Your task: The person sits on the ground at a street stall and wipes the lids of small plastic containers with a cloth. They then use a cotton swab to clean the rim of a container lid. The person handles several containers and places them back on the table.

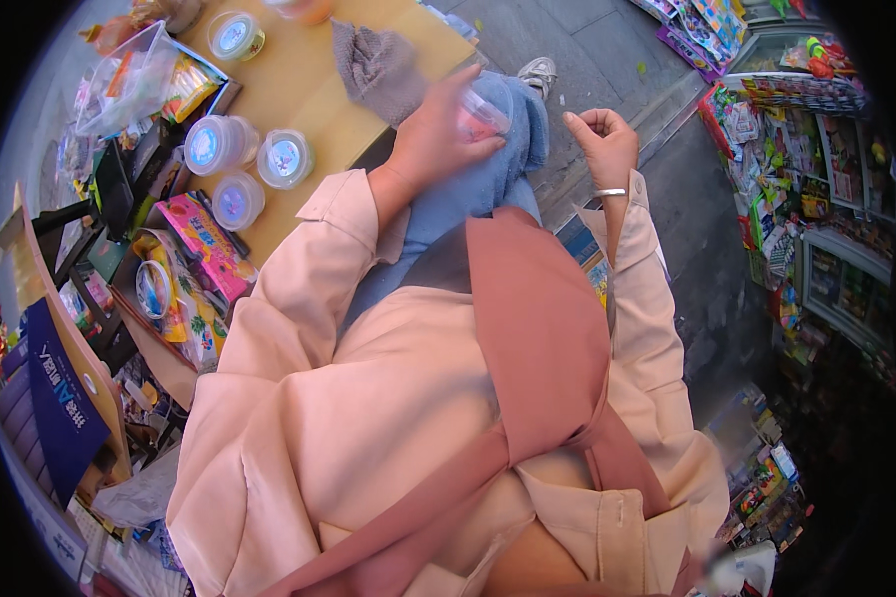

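My left hand [434, 134], slightly blurred, grips a clear plastic tub [502, 112] with pink-red contents above my jeans-clad knee [519, 153]. The fingers hide much of that tub. Beside this hand, a crumpled grey-brown cloth [377, 67] lies at the table edge. My right hand [606, 142] hangs apart to the right, over the pavement. Its fingers are loosely curled with the thumb standing off, and nothing shows in them. Several clear lidded tubs with blue labels stand on the wooden table [306, 82], among them a single tub [286, 159] and a stack [216, 145].
Another lidded tub [237, 36] stands farther back on the table. At left are a clear plastic bin [131, 78], a pink printed box [203, 246] and a carton of packets [175, 298]. Racks of packaged goods [784, 179] line the right side. A shoe [539, 74] rests on the pavement.
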Demonstrator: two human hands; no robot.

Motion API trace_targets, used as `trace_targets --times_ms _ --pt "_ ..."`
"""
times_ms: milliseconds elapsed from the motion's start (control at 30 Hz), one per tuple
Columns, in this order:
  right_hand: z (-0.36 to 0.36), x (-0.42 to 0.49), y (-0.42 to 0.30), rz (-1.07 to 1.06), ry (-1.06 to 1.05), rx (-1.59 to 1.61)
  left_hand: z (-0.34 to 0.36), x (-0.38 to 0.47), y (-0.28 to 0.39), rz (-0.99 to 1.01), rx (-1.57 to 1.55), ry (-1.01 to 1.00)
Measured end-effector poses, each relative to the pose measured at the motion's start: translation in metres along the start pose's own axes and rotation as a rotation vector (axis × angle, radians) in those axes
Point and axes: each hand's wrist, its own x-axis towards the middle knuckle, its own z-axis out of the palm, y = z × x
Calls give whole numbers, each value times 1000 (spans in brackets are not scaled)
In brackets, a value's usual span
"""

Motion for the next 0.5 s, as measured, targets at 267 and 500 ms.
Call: trace_targets --times_ms 267,500 --pt "24 -20 -24 -472 -219 -117 7 -2 6 -35 36 2" --pt "33 -21 -47 -639 -275 -448 10 -1 11 23 171 14"
